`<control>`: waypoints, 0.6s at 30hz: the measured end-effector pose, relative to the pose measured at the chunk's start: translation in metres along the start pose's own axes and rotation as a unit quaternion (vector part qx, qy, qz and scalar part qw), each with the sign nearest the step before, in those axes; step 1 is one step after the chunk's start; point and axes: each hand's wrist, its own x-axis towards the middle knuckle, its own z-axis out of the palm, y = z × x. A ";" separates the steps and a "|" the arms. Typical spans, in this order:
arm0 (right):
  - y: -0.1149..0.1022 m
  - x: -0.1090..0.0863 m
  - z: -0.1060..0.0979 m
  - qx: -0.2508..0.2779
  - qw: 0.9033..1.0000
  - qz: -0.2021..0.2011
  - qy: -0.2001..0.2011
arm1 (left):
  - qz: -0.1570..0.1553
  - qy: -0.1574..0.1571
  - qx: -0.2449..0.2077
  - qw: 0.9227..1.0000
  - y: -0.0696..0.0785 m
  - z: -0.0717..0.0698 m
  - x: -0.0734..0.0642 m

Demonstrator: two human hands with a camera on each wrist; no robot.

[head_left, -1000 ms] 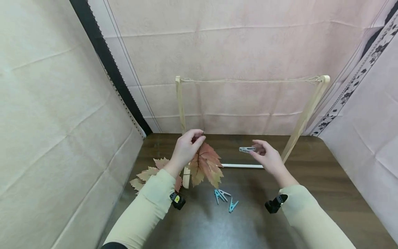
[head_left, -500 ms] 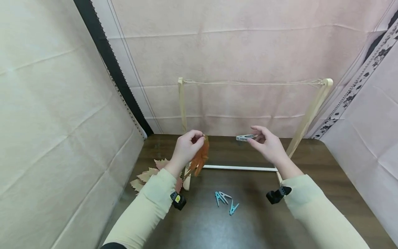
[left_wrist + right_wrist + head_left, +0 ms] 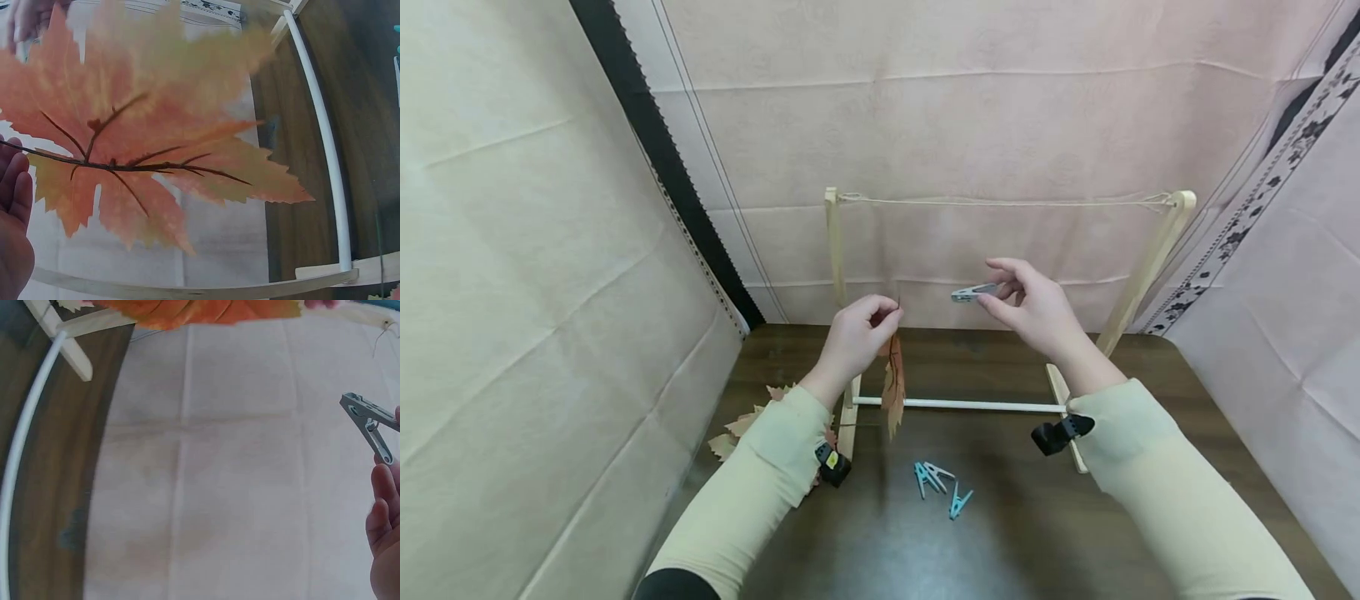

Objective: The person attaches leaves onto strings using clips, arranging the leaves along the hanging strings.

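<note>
Your left hand [image 3: 861, 335] pinches leaf [image 3: 137, 150] by stem [image 3: 37, 153], thumb and fingertips together; leaf hangs below them, edge-on in head view. Your right hand [image 3: 1032, 307] clamped, thumb against fingers, on handle end of clothespin [image 3: 973, 292]; nose juts past fingertips toward leaf, not touching. Loose clips [image 3: 956, 505] on tabletop [image 3: 1000, 546], between your forearms.

left fingers [image 3: 22, 194] hold dark stem [image 3: 39, 152] | orange-red leaf [image 3: 175, 122] faces camera | white rod [image 3: 326, 132], wooden frame [image 3: 200, 292] beyond
</note>
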 end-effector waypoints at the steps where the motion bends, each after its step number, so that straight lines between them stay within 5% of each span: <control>1: -0.004 0.003 -0.001 -0.001 1.000 -0.006 0.001 | 0.005 -0.001 0.004 1.000 0.000 0.000 0.002; 6: -0.019 0.016 -0.008 -0.004 1.000 -0.029 0.007 | 0.014 -0.012 0.020 1.000 0.004 -0.003 0.010; 18: -0.045 0.037 -0.025 -0.021 0.999 -0.032 0.014 | -0.030 -0.092 0.046 0.994 0.018 -0.016 0.037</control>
